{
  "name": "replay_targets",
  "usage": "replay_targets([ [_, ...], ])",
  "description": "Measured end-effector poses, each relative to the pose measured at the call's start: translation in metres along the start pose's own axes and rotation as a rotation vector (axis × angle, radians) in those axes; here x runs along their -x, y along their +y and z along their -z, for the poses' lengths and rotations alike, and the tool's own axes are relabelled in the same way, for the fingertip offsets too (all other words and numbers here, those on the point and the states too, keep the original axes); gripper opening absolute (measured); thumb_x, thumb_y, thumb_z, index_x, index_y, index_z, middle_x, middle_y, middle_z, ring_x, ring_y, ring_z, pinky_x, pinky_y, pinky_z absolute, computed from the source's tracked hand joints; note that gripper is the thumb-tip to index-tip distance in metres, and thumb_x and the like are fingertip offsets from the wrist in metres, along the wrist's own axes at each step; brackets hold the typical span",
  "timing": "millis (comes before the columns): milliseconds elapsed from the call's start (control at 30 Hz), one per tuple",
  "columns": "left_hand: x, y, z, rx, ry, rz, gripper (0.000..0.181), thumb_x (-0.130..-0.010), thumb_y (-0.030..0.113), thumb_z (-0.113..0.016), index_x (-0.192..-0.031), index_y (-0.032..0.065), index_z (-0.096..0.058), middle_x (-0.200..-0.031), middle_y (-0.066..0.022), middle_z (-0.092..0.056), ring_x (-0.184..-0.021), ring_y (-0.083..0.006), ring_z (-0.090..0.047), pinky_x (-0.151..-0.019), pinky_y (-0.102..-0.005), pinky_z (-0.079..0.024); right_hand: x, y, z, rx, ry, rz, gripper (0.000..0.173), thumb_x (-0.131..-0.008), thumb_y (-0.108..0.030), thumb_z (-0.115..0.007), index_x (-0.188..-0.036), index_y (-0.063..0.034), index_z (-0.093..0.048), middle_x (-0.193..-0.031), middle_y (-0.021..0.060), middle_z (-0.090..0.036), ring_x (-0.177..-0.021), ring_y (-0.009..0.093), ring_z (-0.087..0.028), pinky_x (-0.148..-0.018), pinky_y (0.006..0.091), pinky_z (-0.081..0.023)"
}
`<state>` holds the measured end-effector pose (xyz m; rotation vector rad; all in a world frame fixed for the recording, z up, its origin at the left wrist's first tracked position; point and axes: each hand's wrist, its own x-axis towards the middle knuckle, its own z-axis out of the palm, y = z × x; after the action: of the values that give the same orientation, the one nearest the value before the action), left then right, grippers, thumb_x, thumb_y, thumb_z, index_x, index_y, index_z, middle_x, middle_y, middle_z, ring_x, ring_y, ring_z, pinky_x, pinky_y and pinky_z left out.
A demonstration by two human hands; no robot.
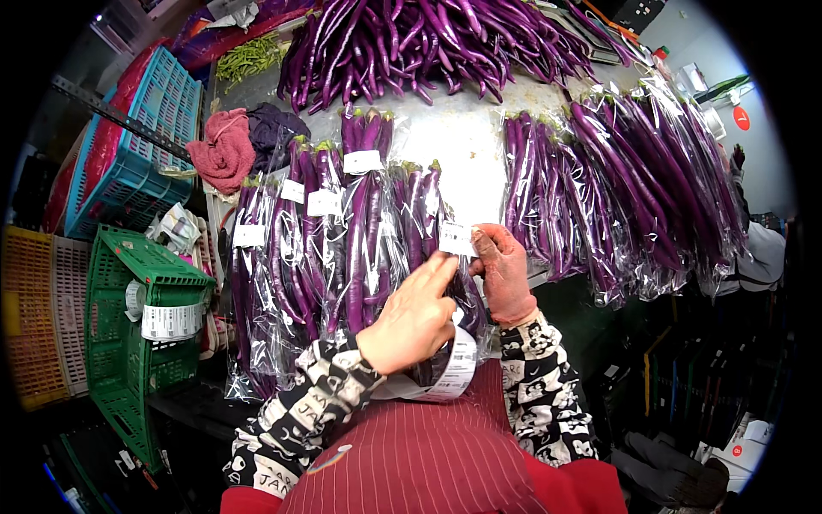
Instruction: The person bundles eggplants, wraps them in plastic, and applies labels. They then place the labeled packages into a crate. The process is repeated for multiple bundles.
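Observation:
My right hand (504, 273) pinches the right edge of a white printed label (457, 239) between thumb and fingers, over a plastic-bagged bunch of long purple eggplants (414, 205). My left hand (414, 315) lies just below, fingertips at the label's lower edge. Beneath that hand a strip of printed labels (459, 366) curls near my waist; whether the hand holds it is hidden. To the left, bagged eggplants (356, 257) bear white labels, one of them a label (363, 162) near the stems. More bagged eggplants (642, 186), with no labels visible, lie at the right.
Loose eggplants (424, 45) are heaped at the back of the metal table (475, 135). Green beans (250, 59), a red cloth (225, 151) and a dark cloth (276, 132) lie left. Blue (154, 96) and green plastic crates (115, 327) stand beside the table. A person's sleeve (761, 257) shows far right.

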<state>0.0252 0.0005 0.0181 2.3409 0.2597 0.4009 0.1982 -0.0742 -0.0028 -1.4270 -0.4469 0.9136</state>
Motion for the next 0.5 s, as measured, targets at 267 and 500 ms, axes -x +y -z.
replay_targets([
  [267,0.016,-0.034,-0.019,-0.281,-0.123,0.178,0.031,-0.066,0.022,-0.078,-0.080,-0.0044,-0.071,-0.134,-0.0381,-0.045,-0.128,-0.0480,-0.044,-0.112,-0.0535,-0.028,-0.017,0.041,-0.007,0.332,-0.081,0.189,0.020,-0.095,-0.021,-0.064,-0.099,-0.0009,-0.063,-0.082,-0.0014,-0.061,-0.062,0.003,-0.049,-0.054,0.0186,-0.041],
  [500,0.010,-0.006,-0.003,-0.315,-0.076,0.177,0.029,-0.070,0.019,-0.073,-0.080,-0.0068,-0.066,-0.122,-0.0378,-0.053,-0.122,-0.0477,-0.049,-0.109,-0.0553,-0.032,-0.032,0.071,-0.016,0.349,-0.071,0.294,0.018,-0.093,-0.017,-0.067,-0.098,0.0002,-0.062,-0.079,-0.0033,-0.060,-0.070,0.004,-0.050,-0.063,0.0205,-0.044],
])
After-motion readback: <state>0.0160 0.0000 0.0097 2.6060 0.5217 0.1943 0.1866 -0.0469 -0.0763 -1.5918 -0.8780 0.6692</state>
